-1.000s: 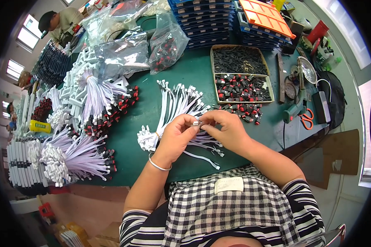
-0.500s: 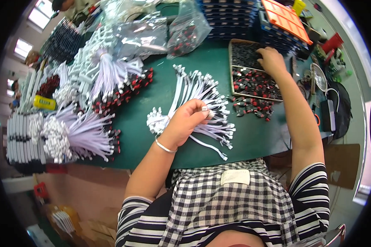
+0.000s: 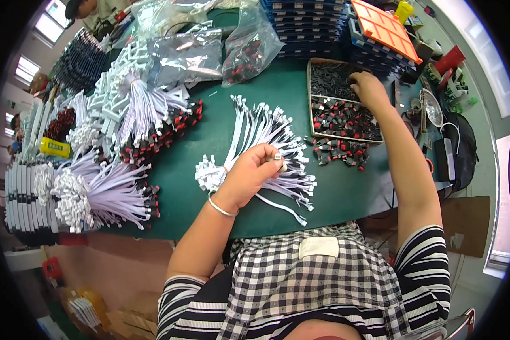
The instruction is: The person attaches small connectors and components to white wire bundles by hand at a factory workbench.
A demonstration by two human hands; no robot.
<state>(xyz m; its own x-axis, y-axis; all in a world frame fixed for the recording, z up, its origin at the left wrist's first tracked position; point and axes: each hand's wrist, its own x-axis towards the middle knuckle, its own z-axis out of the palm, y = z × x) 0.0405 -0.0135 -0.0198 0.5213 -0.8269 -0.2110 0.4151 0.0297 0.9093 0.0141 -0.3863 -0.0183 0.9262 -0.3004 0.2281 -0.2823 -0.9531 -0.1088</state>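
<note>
Above a fanned bundle of white cables (image 3: 260,133), my left hand (image 3: 246,175) pinches a small white connector (image 3: 277,157) between thumb and fingers. The cable behind that connector is mostly hidden by the hand. My right hand (image 3: 370,92) reaches into the far compartment of a shallow tray (image 3: 310,96), among small black parts (image 3: 331,79). Its fingers curl down with the tips close together, and whatever they grip is too small to make out. Red-and-black connectors (image 3: 343,119) fill the tray's near compartment, and more of them (image 3: 340,153) lie loose on the table in front.
More cable bundles (image 3: 110,187) with white and red-black ends are heaped at left, beside a yellow bottle (image 3: 55,148). Plastic bags (image 3: 187,56) lie at the back. Stacked blue trays (image 3: 306,28) and an orange grid tray (image 3: 386,31) stand behind the parts tray. Another person sits far left.
The view has shifted slightly, so the table's contents sit a little further left and lower. My right hand's fingers are more curled among the black parts; my left hand keeps its pinch.
</note>
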